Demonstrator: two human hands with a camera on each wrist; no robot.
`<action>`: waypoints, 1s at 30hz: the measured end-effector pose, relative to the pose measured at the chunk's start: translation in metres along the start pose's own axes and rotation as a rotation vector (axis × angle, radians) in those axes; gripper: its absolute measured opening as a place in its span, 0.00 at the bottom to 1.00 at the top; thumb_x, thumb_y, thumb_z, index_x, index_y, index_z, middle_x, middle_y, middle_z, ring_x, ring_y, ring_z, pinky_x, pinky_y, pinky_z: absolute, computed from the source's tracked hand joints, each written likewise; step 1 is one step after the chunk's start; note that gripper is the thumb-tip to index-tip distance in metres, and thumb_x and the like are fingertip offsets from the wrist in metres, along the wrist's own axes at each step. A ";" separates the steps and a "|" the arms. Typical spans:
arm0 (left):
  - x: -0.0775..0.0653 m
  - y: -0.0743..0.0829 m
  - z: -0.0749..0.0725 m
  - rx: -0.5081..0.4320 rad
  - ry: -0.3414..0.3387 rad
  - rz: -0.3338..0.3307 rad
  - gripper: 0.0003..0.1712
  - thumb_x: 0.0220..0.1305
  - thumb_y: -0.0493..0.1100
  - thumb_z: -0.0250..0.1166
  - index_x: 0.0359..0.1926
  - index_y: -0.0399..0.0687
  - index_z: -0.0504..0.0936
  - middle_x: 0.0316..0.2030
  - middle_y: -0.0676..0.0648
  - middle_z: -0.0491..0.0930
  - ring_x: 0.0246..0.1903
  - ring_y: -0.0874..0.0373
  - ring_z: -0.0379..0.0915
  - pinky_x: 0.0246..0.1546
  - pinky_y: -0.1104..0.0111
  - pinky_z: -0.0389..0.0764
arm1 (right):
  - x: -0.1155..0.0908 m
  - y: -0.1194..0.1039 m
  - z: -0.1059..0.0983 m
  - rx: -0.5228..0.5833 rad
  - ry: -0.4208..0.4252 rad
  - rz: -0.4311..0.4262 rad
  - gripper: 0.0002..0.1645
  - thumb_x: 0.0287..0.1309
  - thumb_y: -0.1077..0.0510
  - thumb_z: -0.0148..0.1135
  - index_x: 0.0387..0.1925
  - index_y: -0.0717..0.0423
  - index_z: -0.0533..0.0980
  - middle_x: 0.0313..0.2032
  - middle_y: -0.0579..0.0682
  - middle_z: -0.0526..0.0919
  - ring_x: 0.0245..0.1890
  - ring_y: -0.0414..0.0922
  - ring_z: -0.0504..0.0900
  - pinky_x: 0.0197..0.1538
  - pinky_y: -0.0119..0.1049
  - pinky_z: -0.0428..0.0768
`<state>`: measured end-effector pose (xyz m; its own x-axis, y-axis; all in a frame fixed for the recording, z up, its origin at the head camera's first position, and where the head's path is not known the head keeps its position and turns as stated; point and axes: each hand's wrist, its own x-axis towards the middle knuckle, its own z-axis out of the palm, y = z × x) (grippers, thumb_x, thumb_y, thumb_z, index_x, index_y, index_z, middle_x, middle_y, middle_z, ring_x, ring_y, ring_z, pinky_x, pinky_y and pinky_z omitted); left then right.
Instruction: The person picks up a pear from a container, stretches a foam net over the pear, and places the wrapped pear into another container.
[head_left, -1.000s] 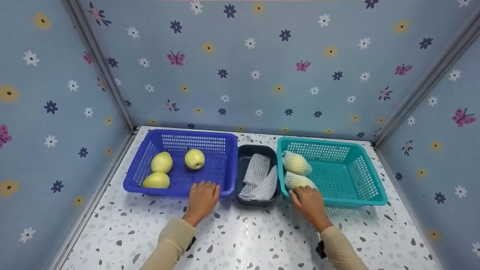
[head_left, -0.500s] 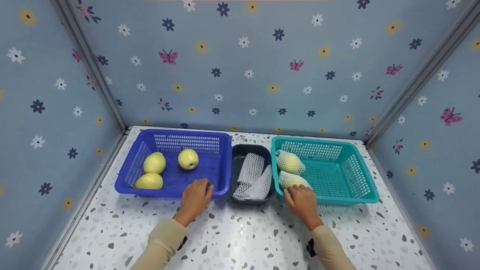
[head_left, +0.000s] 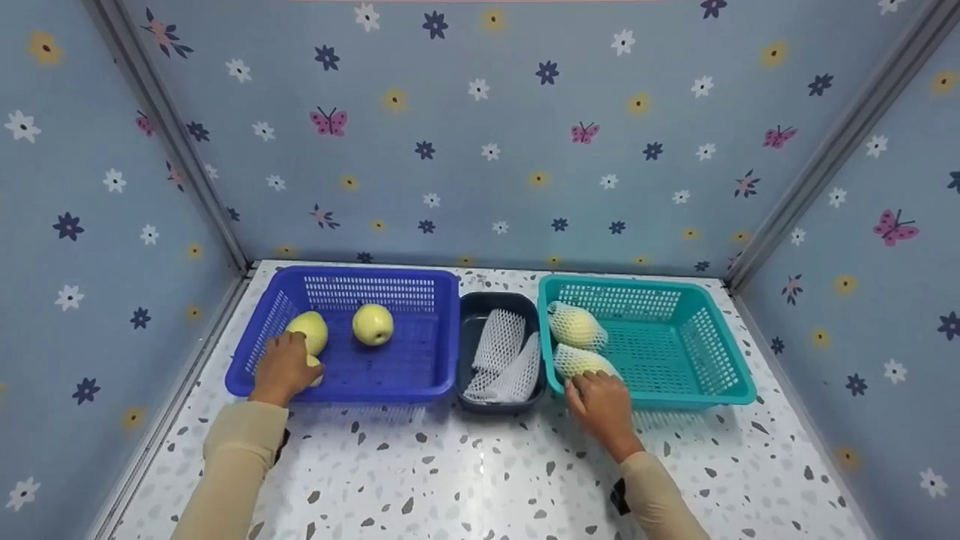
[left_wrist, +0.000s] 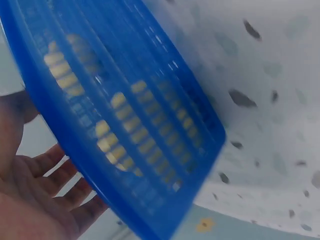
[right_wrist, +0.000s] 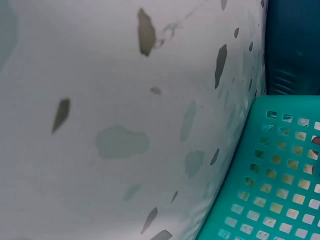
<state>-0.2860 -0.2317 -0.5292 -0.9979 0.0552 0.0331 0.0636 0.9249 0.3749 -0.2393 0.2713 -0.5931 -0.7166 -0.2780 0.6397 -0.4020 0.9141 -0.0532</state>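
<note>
We see the left hand [head_left: 285,369], its fingers [left_wrist: 59,176] loosely spread, mostly hiding one fruit [head_left: 313,361] in the blue basket [head_left: 448,330]. The right hand [head_left: 601,405] partly covers netted fruit [head_left: 579,361] in the teal basket [head_left: 675,400]; its grip we cannot tell.

Patterned back wall [head_left: 480,120], speckled table [head_left: 450,480]
Blue-grey wall, printed flowers [head_left: 547,73] and pink butterflies [head_left: 328,122]; side panels [head_left: 90,191] match; metal posts [head_left: 169,135] at both corners; table white, dark flecks.

Between the left basket [head_left: 360,394] and right basket [head_left: 697,402] on the counter [head_left: 450,480] stands a tub [head_left: 471,330] holding net sleeves [head_left: 500,341]. Two fruits [head_left: 309,328] lie at the left basket's left edge, a third fruit [head_left: 373,325] to their right; two netted fruits [head_left: 577,328] line the right basket's left edge.
</note>
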 end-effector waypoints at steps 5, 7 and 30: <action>0.001 -0.016 -0.007 -0.046 -0.166 -0.130 0.48 0.50 0.50 0.71 0.58 0.18 0.59 0.51 0.22 0.62 0.53 0.25 0.56 0.49 0.36 0.64 | 0.001 -0.001 0.000 -0.012 0.026 -0.007 0.16 0.57 0.52 0.59 0.17 0.52 0.73 0.18 0.49 0.75 0.19 0.50 0.72 0.24 0.47 0.72; 0.002 -0.019 -0.009 -0.066 -0.213 -0.172 0.50 0.49 0.50 0.71 0.59 0.18 0.57 0.51 0.21 0.62 0.54 0.25 0.56 0.51 0.37 0.63 | 0.002 -0.001 0.000 -0.016 0.033 -0.012 0.15 0.57 0.53 0.59 0.17 0.52 0.73 0.18 0.49 0.75 0.19 0.50 0.73 0.24 0.47 0.72; 0.016 -0.018 0.000 0.004 -0.253 -0.204 0.20 0.46 0.39 0.72 0.34 0.29 0.75 0.28 0.36 0.75 0.32 0.41 0.70 0.33 0.48 0.74 | -0.002 0.001 0.005 -0.025 0.059 -0.009 0.16 0.57 0.52 0.58 0.16 0.52 0.72 0.17 0.48 0.73 0.18 0.48 0.70 0.23 0.46 0.70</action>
<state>-0.3029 -0.2475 -0.5358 -0.9610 -0.0400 -0.2735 -0.1372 0.9281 0.3462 -0.2414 0.2717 -0.5979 -0.6782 -0.2687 0.6839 -0.3931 0.9191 -0.0287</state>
